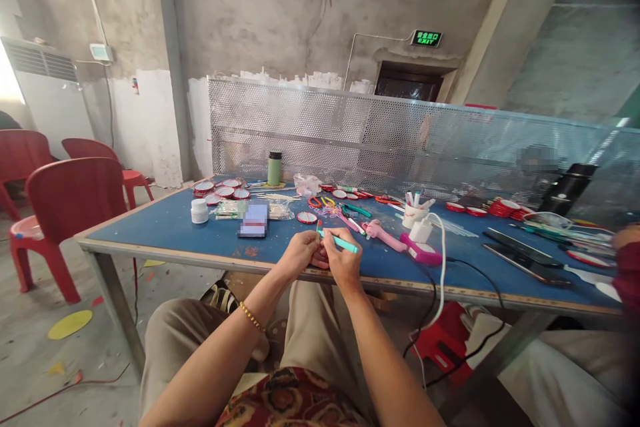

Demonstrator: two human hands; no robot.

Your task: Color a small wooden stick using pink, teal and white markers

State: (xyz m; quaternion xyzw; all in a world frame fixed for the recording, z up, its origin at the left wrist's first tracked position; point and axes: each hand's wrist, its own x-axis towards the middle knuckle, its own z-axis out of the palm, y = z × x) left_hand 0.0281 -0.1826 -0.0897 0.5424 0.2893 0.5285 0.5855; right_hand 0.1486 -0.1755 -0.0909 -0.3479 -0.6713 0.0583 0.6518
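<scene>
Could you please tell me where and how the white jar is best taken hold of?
The white jar is probably best gripped around its body, below the cap, from the near left: it stands upright, with plastic-wrapped sticks close on its right.

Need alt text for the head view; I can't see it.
A person's right hand holds a turquoise pen beside the left hand at the near edge of a blue table. Beyond are a phone, a jar, a cup of pens and a green bottle.
</scene>
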